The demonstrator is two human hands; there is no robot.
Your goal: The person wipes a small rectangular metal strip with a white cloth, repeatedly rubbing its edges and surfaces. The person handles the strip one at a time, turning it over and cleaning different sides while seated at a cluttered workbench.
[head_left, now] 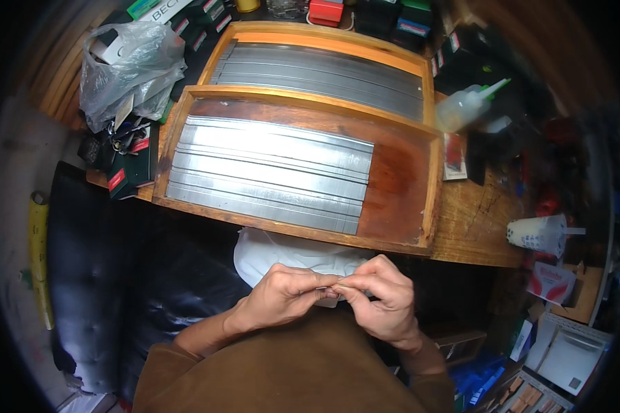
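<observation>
My left hand (286,290) and my right hand (386,299) meet in front of my body, fingertips pinched together. A small pale edge (328,301) shows just below the fingertips; the fingers hide most of it and its kind is not clear. Beyond my hands lies white cloth-like material (262,256), partly under the table's front edge. A shallow wooden tray (403,189) stands at that edge. Long, shiny grey metal strips (275,172) lie side by side across its left and middle, leaving bare reddish-brown wood at the right.
A second wooden tray (337,33) with dull grey strips (317,76) sits behind. Left of it are a clear plastic bag (134,69) and dark boxes (132,172). To the right stand a squeeze bottle (461,109) and a drink cup with a straw (539,234). A black padded seat (158,275) is at left.
</observation>
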